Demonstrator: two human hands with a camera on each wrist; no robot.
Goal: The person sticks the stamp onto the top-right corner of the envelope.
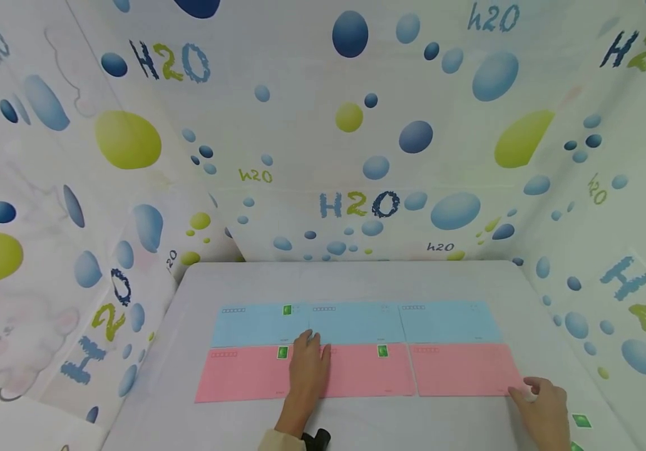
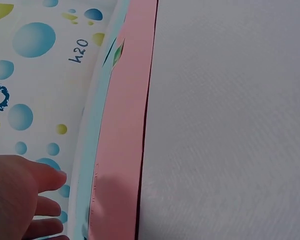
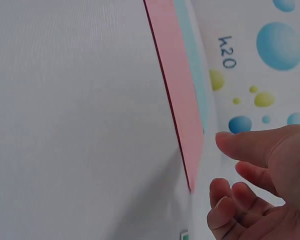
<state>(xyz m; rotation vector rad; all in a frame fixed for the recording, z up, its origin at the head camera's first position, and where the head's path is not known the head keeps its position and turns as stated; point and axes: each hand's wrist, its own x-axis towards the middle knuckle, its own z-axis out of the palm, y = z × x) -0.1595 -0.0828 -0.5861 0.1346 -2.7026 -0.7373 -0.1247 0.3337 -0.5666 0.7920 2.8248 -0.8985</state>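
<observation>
Three blue envelopes [image 1: 355, 322] lie in the back row, with three pink envelopes [image 1: 461, 369] in the row in front. Green stamps show on the left blue envelope, on the left pink envelope, and on the middle pink envelope, the last a stamp [image 1: 382, 351] at its upper right. My left hand [image 1: 308, 369] lies over the meeting of the left and middle pink envelopes, fingers extended toward the blue row. By the right pink envelope's near right corner is my right hand [image 1: 545, 407], fingers loosely bent, thumb apart, nothing visible between them.
Loose green stamps [image 1: 581, 420] lie at the table's right side, beside the right hand. The white table [image 1: 351, 282] ends at a curtain [image 1: 300, 156] printed with bubbles and H2O lettering, which also hangs along both sides.
</observation>
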